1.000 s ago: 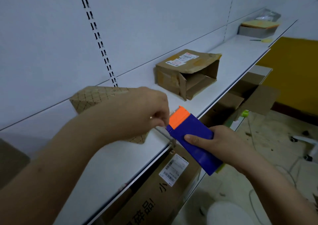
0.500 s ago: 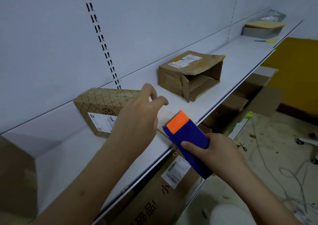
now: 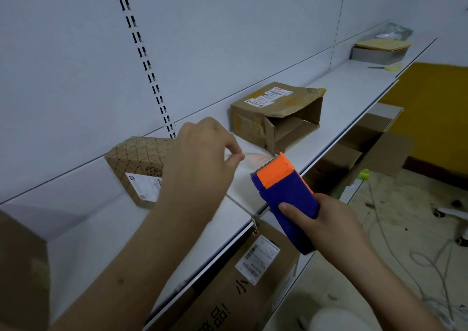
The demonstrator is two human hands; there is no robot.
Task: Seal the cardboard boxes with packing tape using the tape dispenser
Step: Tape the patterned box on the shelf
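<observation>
Two bare hands work above the white shelf (image 3: 329,98): the right hand (image 3: 326,224) grips the blue and orange tape dispenser (image 3: 286,199) round its body, toothed edge tilted up and away. The left hand (image 3: 202,158) reaches forward, palm down, its thumb and fingers pinching the end of the clear tape (image 3: 253,157) drawn from the dispenser. Behind the left hand a patterned cardboard box (image 3: 136,163) lies on the shelf, and farther along an open cardboard box (image 3: 276,113) lies on its side.
</observation>
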